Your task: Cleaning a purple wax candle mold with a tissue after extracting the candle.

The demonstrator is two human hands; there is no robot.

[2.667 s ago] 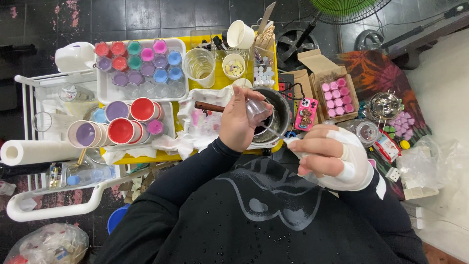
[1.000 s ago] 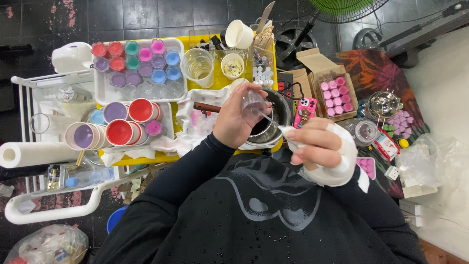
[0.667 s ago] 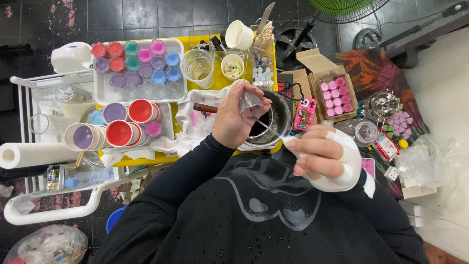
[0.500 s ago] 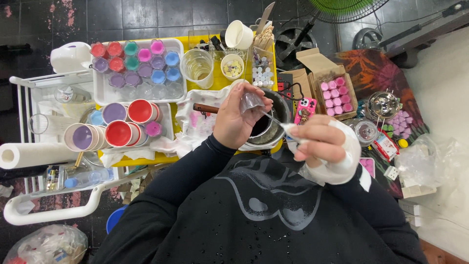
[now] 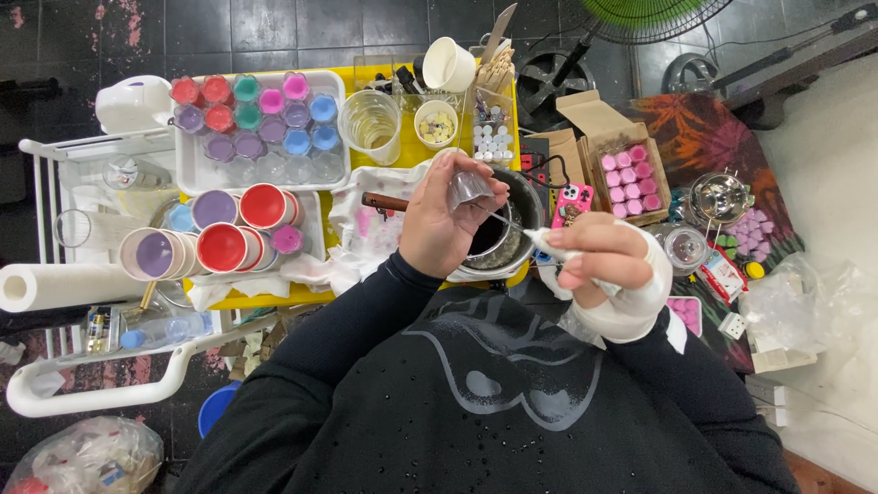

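The left hand (image 5: pixel 442 224) is closed around a small clear glass cup (image 5: pixel 468 188), which it holds tilted, with thumb and fingers wrapped on its sides. The cup sits just over the dark metal pot (image 5: pixel 508 240), at about 10 o'clock from the pot's middle. The right hand (image 5: pixel 599 261), wrapped in a white bandage at the wrist and palm, pinches a thin metal tool (image 5: pixel 501 220) between thumb and fingertips; a scrap of white tissue lies around the place where it grips. The tool's thin end points toward 10 o'clock and reaches to the cup's mouth; whether it goes inside the cup I cannot tell for sure, because the glass is small and clear.

The pot stands on a yellow tabletop (image 5: pixel 274 297), with a stained white cloth (image 5: pixel 366 229) just beside it at 9 o'clock. At 11 o'clock from the left hand a white tray (image 5: pixel 197 174) holds many small cups filled with red, pink, purple, teal and blue. At 9 o'clock stand larger cups with red and purple filling (image 5: pixel 224 247). At 3 o'clock from the pot a cardboard box (image 5: pixel 631 183) holds pink round pieces, and a pink phone (image 5: pixel 572 201) lies between the box and the pot. A paper towel roll (image 5: pixel 55 285) lies far at 9 o'clock.
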